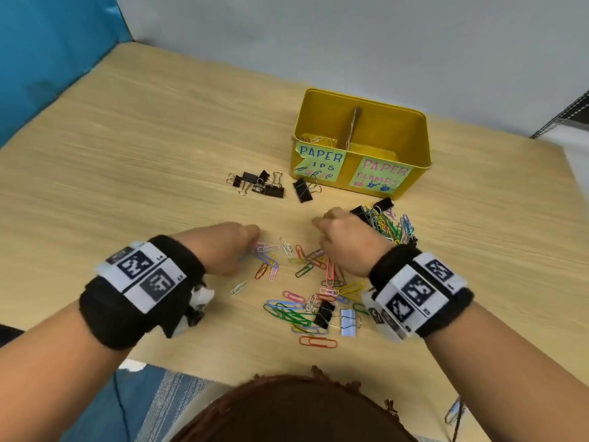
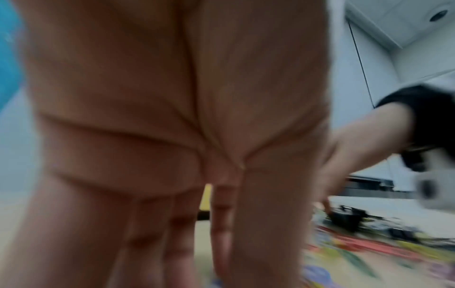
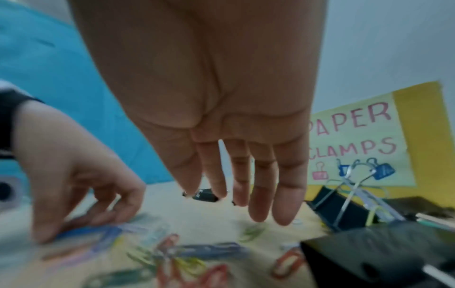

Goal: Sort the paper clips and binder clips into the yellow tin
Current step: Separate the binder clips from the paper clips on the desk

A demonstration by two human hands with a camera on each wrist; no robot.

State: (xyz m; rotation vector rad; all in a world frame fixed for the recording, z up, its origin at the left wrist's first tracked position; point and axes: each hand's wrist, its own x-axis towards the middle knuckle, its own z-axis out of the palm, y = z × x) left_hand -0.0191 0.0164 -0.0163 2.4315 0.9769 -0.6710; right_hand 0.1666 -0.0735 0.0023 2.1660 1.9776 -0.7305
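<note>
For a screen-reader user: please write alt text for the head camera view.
Two hands, left hand and right hand, reach into coloured paper clips scattered on a wooden table. Beyond stand a divided yellow tin and black binder clips.

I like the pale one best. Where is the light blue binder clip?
In the head view, the light blue binder clip lies on the wooden table, right of a black binder clip, near the right wrist.

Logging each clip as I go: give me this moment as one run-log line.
left hand: fingers on coloured wire paper clips | right hand: open above clips | yellow metal tin: few clips in | black binder clips: on table
</note>
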